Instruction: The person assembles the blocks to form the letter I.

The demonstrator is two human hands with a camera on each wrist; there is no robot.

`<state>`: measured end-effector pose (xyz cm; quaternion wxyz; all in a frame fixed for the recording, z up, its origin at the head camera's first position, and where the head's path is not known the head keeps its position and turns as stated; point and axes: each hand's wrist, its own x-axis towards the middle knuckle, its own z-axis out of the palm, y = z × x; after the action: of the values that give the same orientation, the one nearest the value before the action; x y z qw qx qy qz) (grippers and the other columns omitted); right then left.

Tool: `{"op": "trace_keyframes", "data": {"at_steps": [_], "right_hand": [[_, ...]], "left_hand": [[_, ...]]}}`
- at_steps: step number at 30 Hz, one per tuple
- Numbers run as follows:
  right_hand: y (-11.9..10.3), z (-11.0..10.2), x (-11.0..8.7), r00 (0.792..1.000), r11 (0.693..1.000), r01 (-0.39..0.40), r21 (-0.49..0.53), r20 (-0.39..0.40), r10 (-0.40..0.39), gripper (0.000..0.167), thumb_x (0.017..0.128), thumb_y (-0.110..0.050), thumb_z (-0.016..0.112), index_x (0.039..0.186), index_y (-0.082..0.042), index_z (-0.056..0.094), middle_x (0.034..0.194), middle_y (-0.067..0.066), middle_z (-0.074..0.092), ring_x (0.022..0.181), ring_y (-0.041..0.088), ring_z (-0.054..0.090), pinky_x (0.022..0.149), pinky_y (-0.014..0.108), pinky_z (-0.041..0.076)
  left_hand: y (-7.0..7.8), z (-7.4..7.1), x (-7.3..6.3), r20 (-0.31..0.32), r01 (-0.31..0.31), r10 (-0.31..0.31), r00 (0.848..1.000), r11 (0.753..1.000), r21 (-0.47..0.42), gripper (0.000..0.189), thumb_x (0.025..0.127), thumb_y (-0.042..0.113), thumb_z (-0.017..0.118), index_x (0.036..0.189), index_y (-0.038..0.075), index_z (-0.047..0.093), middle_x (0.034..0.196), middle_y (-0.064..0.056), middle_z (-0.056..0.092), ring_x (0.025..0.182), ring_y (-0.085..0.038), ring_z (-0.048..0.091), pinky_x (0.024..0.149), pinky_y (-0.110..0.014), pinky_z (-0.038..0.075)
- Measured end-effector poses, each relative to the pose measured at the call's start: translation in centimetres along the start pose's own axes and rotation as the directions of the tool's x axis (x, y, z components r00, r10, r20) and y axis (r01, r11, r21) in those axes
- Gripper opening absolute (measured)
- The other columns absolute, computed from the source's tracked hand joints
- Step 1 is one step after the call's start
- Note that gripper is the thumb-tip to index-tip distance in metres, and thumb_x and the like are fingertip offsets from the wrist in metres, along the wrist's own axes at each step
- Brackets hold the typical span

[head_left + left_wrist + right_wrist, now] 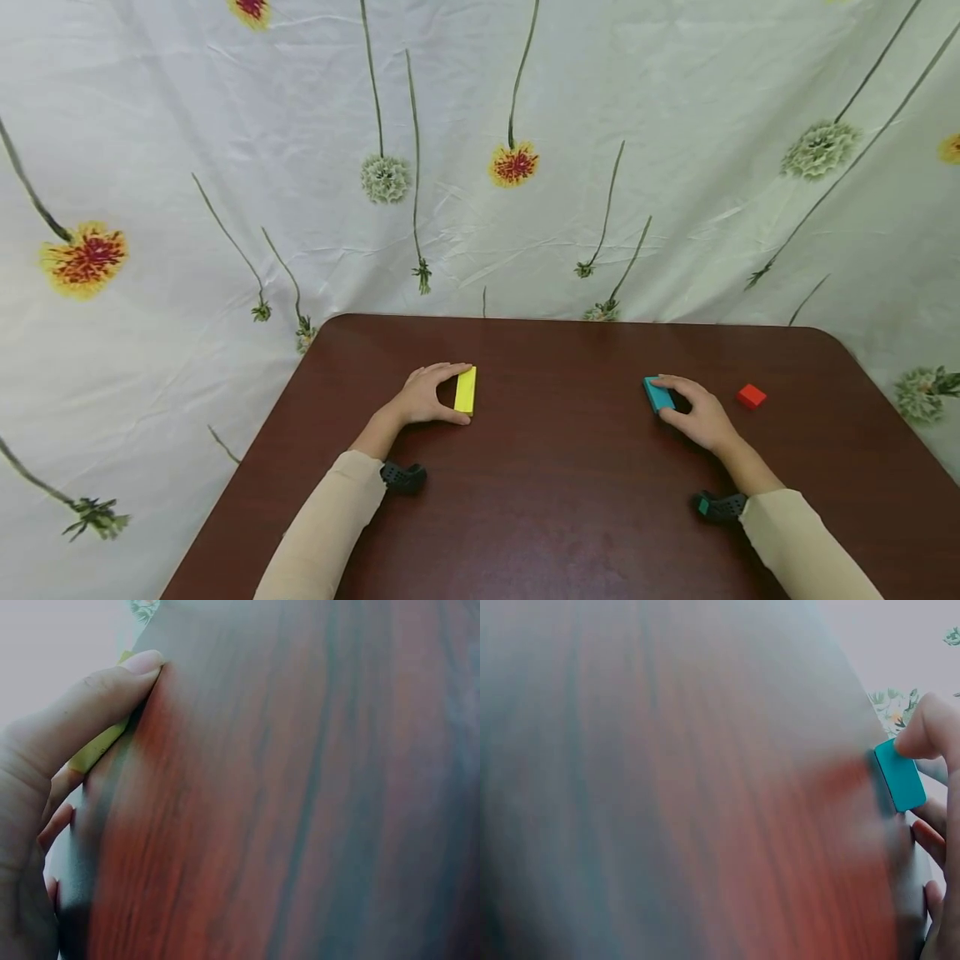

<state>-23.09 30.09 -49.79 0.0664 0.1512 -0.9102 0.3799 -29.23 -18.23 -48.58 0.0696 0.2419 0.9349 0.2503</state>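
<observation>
On the left half of the table, my left hand (425, 397) grips a yellow rectangular block (465, 391) at its two ends, thumb at the near end and fingers at the far one. The left wrist view shows part of that yellow block (99, 747) behind the thumb. Over on the right, a blue block (659, 395) is held between the thumb and fingers of my right hand (699, 414). In the right wrist view the blue block (900, 775) appears turquoise, with the thumb at its upper corner. A small red block (751, 396) lies to the right of my right hand.
The dark reddish-brown table (555, 500) has rounded far corners. Behind it hangs a pale cloth (450, 100) printed with flowers. Each wrist carries a dark strapped device, such as the left wrist camera (405, 478).
</observation>
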Motion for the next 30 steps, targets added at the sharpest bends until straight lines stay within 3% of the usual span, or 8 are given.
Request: {"op": "trace_keyframes", "data": {"at_steps": [11,17,30], "right_hand": [[0.1,0.4,0.2,1.000,1.000,-0.012,0.012,-0.014,0.012,0.045,0.088,-0.013,0.065,0.131,-0.003,0.059,0.142,0.024,0.046,0.131,0.047,0.037,0.100,0.065,0.028],[0.1,0.3,0.0,0.999,1.000,0.004,0.005,-0.032,-0.004,0.044,0.088,-0.013,0.066,0.130,-0.003,0.060,0.140,0.025,0.048,0.129,0.047,0.038,0.099,0.065,0.029],[0.1,0.3,-0.1,0.999,1.000,0.017,0.008,-0.046,-0.016,0.043,0.087,-0.011,0.066,0.129,-0.003,0.060,0.139,0.024,0.049,0.128,0.046,0.040,0.099,0.064,0.030]], "left_hand": [[0.0,-0.1,-0.3,-0.046,-0.033,0.032,0.998,0.999,-0.022,0.092,0.069,0.054,0.082,0.147,0.021,0.046,0.146,-0.006,0.047,0.136,-0.033,0.036,0.111,-0.058,0.018],[0.2,0.2,-0.3,-0.071,-0.022,0.019,0.997,0.999,-0.040,0.090,0.070,0.055,0.082,0.146,0.022,0.048,0.146,-0.006,0.047,0.136,-0.033,0.036,0.109,-0.058,0.023],[1.4,0.6,-0.4,-0.103,-0.075,0.064,0.993,0.992,-0.104,0.088,0.070,0.053,0.083,0.145,0.023,0.049,0.147,-0.002,0.047,0.135,-0.033,0.037,0.107,-0.056,0.030]]}}
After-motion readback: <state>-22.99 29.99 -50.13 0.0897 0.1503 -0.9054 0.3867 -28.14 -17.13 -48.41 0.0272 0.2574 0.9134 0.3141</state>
